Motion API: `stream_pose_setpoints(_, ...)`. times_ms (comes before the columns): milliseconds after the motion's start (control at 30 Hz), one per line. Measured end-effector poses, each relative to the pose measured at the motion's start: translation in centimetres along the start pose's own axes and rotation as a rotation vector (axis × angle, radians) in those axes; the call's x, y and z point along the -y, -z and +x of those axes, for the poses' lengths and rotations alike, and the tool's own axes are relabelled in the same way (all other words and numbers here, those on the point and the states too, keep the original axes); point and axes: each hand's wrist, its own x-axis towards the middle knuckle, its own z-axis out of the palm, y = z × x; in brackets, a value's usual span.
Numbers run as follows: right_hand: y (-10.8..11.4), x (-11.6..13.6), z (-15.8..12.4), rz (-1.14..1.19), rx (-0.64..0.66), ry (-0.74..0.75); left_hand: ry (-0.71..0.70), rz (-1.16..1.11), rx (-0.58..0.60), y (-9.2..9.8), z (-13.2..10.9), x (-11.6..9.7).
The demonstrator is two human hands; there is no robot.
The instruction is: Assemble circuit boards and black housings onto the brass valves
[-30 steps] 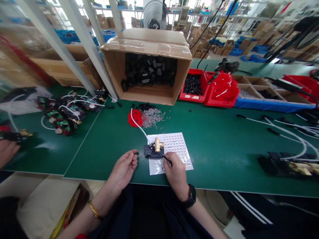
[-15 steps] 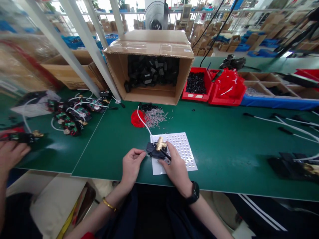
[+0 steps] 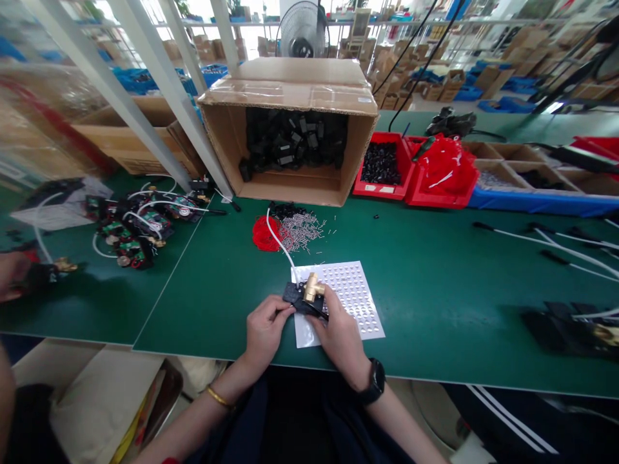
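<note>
A black plastic housing [image 3: 293, 294] with a brass tee fitting [image 3: 312, 287] on top and a white cable [image 3: 279, 242] coming off its far side is between my hands. My left hand [image 3: 265, 327] is closed, with thumb and index finger pinched on the near left edge of the housing. My right hand [image 3: 341, 335] grips the right side, its fingers by the brass tee and its thumb near a black cord [image 3: 316, 313]. Beneath lies a white sheet [image 3: 304, 335] with rows of small shiny dots.
Behind the sheet are small metal pins [image 3: 300, 232] and red rings or wires [image 3: 265, 233]. An open cardboard box [image 3: 290, 187] holds black parts. Red bins [image 3: 382, 189] stand right of it. Circuit assemblies [image 3: 128, 238] lie left, near a co-worker's blurred hand [image 3: 12, 274].
My left hand has moved right and closed onto the housing's near edge. The housing has turned slightly. The co-worker's hand at the left has shifted.
</note>
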Motion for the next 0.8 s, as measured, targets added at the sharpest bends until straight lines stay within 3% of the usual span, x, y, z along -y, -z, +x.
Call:
stream_pose_setpoints(267, 0.0, -0.1, 0.1, 0.006, 0.007, 0.004, -0.036, 0.091, 0.178, 1.1, 1.3, 0.1)
stream_pose_setpoints(367, 0.1, -0.1, 0.0, -0.005, 0.016, -0.018, 0.106, 0.073, 0.199, 1.5, 1.8, -0.1)
stream_pose_setpoints(467, 0.6, 0.2, 0.2, -0.02, 0.046, -0.052, 0.28, -0.184, 0.111, 2.1, 2.8, -0.5)
stream_pose_setpoints(567, 1.4, 1.0, 0.9, -0.066, 0.08, -0.071, 0.358, -0.363, 0.07, 2.9, 5.5, -1.1)
stream_pose_setpoints(700, 2.2, 2.2, 1.5, -0.119, 0.1, -0.016, 0.472, -0.552, 0.304, 2.9, 10.7, -2.7)
stream_pose_setpoints(800, 2.5, 2.5, 1.4, -0.059, 0.051, 0.022, 0.42, -0.622, 0.334, 1.9, 13.7, -5.5)
